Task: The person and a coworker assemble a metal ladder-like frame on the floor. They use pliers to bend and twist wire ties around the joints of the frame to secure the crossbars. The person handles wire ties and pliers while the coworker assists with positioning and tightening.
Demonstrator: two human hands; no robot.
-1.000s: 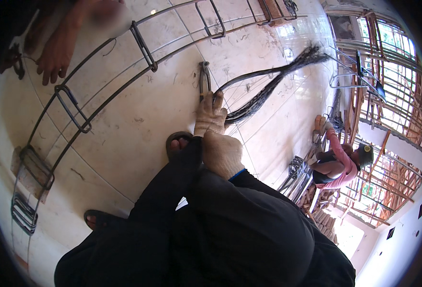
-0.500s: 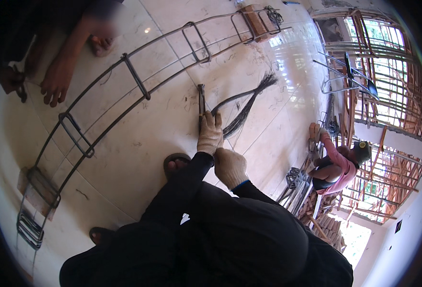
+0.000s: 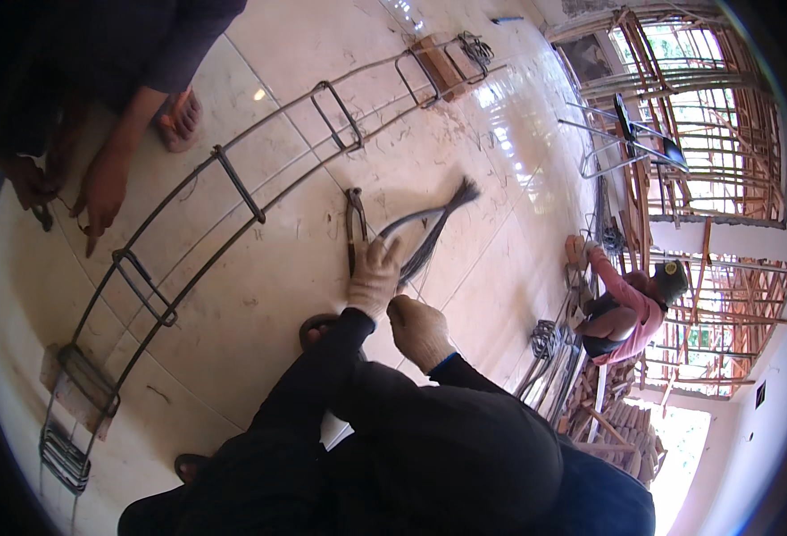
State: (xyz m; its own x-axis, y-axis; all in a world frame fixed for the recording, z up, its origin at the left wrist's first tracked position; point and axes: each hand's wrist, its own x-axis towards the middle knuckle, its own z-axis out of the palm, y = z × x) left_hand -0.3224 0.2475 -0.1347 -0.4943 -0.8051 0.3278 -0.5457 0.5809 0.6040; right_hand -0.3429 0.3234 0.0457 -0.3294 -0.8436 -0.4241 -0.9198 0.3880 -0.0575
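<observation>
Near frame center, left hand: beige work glove, black sleeve; back of hand up, fingers stretched out and a bit apart over near end of wire bundle; can't tell if anything is grasped.
Right hand: just below and right of left hand; beige glove, blue cuff edge; fingers clenched, contents hidden.
Wire bundle: center of frame, on floor; dark thin strands, looped; near end at left hand, frayed far end toward upper right.
Pliers: center, just left of wire bundle; head toward top of frame, handles running down to left hand.
Floor: pale tiles, dark scraps scattered.
Rebar cage: long, bowed by lens, lower left to upper center; rectangular stirrups spaced along bars, several bunched at lower-left end.
Blocks under cage: reddish-brown block upper center, another block lower left.
Co-worker, upper left: one bare hand near cage, index finger pointing down; other hand by a dark tool, grip unclear; bare foot on floor.
Second person, right side: squatting, pink top, dark cap, arm reaching toward upper left.
Right edge area: folding chair upper right, stirrup pile near squatting person, wood pile lower right.
</observation>
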